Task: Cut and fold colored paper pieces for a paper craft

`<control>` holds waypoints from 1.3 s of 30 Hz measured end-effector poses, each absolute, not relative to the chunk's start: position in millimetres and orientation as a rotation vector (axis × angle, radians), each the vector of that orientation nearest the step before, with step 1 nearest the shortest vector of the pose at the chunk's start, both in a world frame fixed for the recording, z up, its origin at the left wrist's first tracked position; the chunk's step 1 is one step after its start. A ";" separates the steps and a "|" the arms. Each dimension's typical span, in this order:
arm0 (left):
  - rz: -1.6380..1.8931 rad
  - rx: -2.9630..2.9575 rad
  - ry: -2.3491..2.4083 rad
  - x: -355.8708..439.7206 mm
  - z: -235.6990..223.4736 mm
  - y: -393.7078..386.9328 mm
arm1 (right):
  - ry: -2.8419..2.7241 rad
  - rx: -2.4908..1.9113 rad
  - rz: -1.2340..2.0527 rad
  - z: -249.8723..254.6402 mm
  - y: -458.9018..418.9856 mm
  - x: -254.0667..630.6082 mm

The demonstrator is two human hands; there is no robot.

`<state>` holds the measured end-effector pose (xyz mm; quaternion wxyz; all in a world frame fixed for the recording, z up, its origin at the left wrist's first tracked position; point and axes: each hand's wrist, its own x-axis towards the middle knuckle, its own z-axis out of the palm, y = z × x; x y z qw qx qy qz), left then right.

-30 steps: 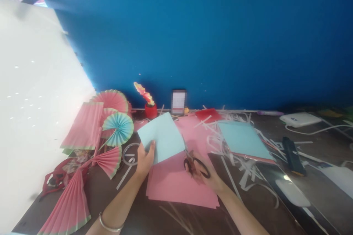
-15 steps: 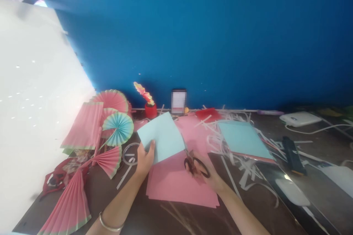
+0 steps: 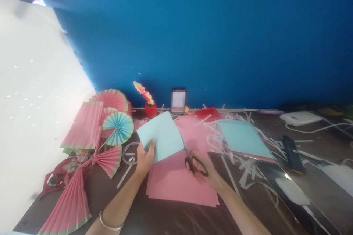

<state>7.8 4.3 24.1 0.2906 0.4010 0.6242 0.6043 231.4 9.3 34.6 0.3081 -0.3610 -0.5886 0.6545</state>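
Wall (image 3: pixel 198 36), blue, rises behind the pink stack (image 3: pixel 171 187); a white panel (image 3: pixel 35 73) stands well to its left. The dark counter (image 3: pixel 132 213) carries the pink stack and extends on both sides of it.

Pleated fans (image 3: pixel 67 205), pink with green edges, crowd the counter left of the pink stack, near the left forearm; a blue-green fan (image 3: pixel 118 128) sits among them. The pale blue sheet (image 3: pixel 162 132) is held tilted over the left far part of the pink stack, hiding some of it. A second blue sheet (image 3: pixel 245 137) lies right of the pink stack, with tangled paper strips (image 3: pixel 249 172) between and around them.

Left hand (image 3: pixel 145 158): clamped on the pale blue sheet, thumb on top. Right hand (image 3: pixel 208 172): closed round the handles of the scissors (image 3: pixel 203 165), above the pink stack, blades at the sheet's right edge. Whether paper lies between the blades cannot be told.

Smaller items: white box (image 3: pixel 300 118) with cable and dark elongated tool (image 3: pixel 293 156), both well right of the pink stack; red sheet (image 3: pixel 208 114), framed object (image 3: pixel 179 101) (blurred) and red pot (image 3: pixel 150 110), beyond it; transparent ring (image 3: pixel 124 154), left of it; purple pen (image 3: pixel 270 112), beyond it to the right.
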 end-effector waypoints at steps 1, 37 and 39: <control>1.611 1.073 1.670 7.5 23.6 4.5 | -1.556 -0.956 1.724 34.1 9.2 231.5; 1.629 1.104 1.684 5.7 22.7 4.6 | -1.460 -0.966 1.699 35.0 9.6 226.0; 1.627 1.109 1.687 5.7 22.5 4.6 | -1.444 -0.964 1.709 33.1 10.3 226.2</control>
